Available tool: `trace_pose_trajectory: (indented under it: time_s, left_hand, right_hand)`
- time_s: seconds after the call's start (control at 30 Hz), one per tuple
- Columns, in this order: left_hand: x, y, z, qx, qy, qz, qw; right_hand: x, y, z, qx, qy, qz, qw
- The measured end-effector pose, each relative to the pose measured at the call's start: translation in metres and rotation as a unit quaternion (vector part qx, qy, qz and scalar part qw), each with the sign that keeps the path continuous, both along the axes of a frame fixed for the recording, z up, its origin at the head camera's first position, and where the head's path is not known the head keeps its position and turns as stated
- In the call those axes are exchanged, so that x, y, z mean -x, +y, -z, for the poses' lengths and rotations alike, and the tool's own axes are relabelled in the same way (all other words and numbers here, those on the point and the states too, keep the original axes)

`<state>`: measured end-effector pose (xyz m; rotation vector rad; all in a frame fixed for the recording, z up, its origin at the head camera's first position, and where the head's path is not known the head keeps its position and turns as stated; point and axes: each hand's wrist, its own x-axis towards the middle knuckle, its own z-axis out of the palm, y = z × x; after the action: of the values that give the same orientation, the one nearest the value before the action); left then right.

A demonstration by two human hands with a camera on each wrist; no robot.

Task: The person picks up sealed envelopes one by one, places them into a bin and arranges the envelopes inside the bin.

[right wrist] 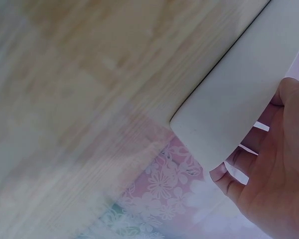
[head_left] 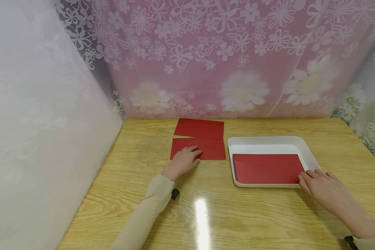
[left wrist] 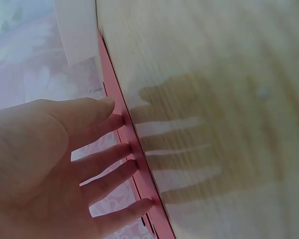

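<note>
My left hand (head_left: 183, 160) rests its fingertips on a flat red envelope (head_left: 212, 149) on the table. In the left wrist view the fingers are spread and nearly straight, touching the red envelope (left wrist: 120, 107). A second red envelope (head_left: 201, 128) lies just behind it. To the right, a white tray (head_left: 262, 140) holds another red envelope (head_left: 268, 169) against its front side. My right hand (head_left: 326, 189) grips the tray's front right corner, thumb beside the envelope's edge. From the right wrist, bent fingers show along the rim of the white tray (right wrist: 224, 109).
Everything lies on a wood-grain table (head_left: 137, 215). A pink flowered curtain (head_left: 206, 69) hangs along its back edge, and a pale sheet (head_left: 50, 121) closes off the left side. More flowered cloth (head_left: 368, 114) hangs at the right.
</note>
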<state>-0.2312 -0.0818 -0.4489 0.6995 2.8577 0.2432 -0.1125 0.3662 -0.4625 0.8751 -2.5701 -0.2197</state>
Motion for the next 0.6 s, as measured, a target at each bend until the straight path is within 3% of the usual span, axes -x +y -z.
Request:
trace_pose_trajectory:
  time_s: [0.6]
  left_hand:
    - [-0.042,-0.007,-0.005,0.021,0.012,0.017,0.9996]
  right_hand:
    - [-0.002,-0.003,-0.002,-0.015,-0.008,0.008,1.000]
